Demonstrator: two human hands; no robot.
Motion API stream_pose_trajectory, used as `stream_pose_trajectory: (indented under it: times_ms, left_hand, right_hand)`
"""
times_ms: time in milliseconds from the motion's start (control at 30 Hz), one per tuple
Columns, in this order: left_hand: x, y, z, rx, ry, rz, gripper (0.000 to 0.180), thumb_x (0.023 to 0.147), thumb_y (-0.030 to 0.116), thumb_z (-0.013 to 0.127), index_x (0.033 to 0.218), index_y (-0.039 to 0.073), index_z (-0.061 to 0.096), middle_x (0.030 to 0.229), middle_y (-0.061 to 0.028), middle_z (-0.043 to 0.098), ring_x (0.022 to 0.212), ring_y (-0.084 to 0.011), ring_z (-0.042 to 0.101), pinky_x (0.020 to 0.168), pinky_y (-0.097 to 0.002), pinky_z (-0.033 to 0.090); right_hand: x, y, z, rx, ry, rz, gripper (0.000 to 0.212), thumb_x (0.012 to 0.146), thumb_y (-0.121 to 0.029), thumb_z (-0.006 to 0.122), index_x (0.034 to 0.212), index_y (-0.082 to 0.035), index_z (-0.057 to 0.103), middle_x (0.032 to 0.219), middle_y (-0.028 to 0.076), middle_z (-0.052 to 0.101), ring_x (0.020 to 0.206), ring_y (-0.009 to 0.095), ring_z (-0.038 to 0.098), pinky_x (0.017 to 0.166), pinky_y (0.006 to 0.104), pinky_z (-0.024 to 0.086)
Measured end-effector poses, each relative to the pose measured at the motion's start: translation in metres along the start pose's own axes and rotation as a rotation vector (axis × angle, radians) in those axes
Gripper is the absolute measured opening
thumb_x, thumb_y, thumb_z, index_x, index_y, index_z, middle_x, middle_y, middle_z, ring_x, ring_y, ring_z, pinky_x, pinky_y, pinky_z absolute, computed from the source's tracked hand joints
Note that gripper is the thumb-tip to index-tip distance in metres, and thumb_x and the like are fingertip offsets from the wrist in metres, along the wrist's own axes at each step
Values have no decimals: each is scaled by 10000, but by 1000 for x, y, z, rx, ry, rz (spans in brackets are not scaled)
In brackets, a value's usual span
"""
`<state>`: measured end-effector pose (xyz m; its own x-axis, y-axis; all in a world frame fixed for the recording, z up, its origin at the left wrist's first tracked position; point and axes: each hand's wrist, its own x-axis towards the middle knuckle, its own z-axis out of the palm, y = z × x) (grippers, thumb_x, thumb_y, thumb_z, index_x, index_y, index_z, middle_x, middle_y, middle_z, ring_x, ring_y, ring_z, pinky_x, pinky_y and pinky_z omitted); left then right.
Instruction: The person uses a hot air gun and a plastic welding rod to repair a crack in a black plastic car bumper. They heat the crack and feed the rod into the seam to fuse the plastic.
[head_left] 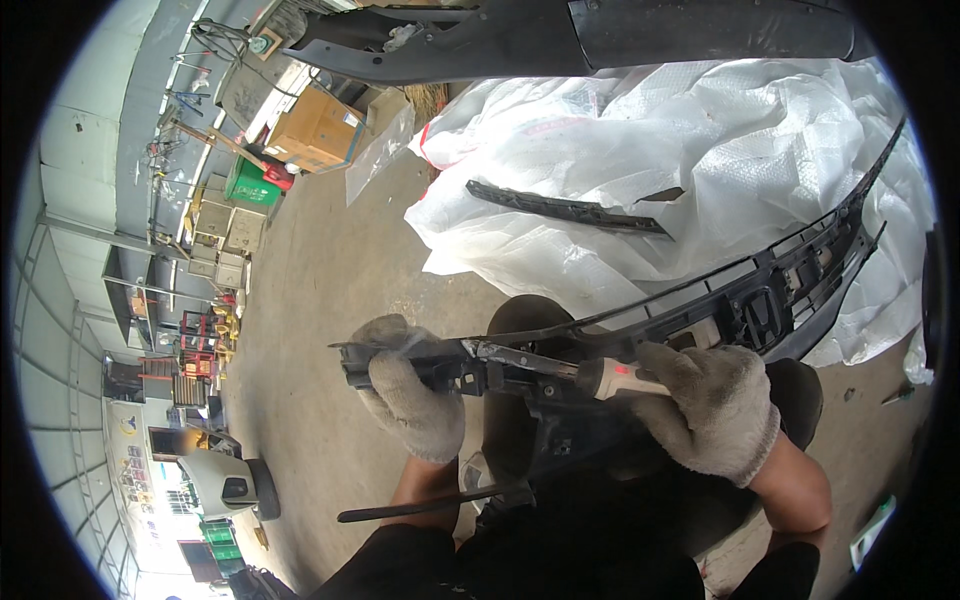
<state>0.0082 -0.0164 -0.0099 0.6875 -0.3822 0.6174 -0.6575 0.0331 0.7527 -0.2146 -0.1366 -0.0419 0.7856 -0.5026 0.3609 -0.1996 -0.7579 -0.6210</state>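
Right gloved hand (715,412) is gripping a pale-handled metal tool (603,379), pointing it left, pretty much along the black plastic grille (735,318) over the knees (798,402); left gloved hand (402,392), by the tip, is clutching the grille's end.

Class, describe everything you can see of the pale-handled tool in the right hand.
The tool has a thick, plastic-looking off-white handle with a red mark, and a long, slim, metal-looking shaft. It lies nearly level across the picture, shaft pointing left over the black slotted part. The gloved right hand grips the handle, hiding its rear; whether the tip touches the part is unclear.
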Motion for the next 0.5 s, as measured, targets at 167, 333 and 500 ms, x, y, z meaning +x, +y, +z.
stream_pose_trajectory:
  times_ms: [167, 333, 500]
  left_hand:
    - [-1, 1, -1, -88, -14, -89, 508, 965, 509, 407, 1089, 25, 496, 754, -30, 507, 662, -94, 500, 575, -227, 434]
    - [-1, 2, -1, -165, -2, -111, 542, 938, 545, 470, 1104, 30, 502, 755, -26, 512, 660, -89, 497, 566, -218, 422]
    - [-3, -1, -6, -174, -43, -115, 532, 932, 540, 492, 1109, 38, 500, 759, -25, 505, 660, -96, 497, 560, -222, 419]
  right_hand:
    - [-2, 0, -2, 13, 45, -12, 381, 779, -297, 715, 1050, -45, 623, 651, 75, 622, 496, 216, 596, 485, 332, 468]
    - [-5, 4, 0, -1, 48, -37, 396, 761, -297, 730, 1049, -45, 629, 650, 79, 617, 495, 212, 586, 483, 340, 457]
    - [5, 11, -11, -47, 15, -99, 385, 741, -292, 743, 1017, -40, 652, 644, 78, 611, 491, 208, 569, 473, 336, 441]
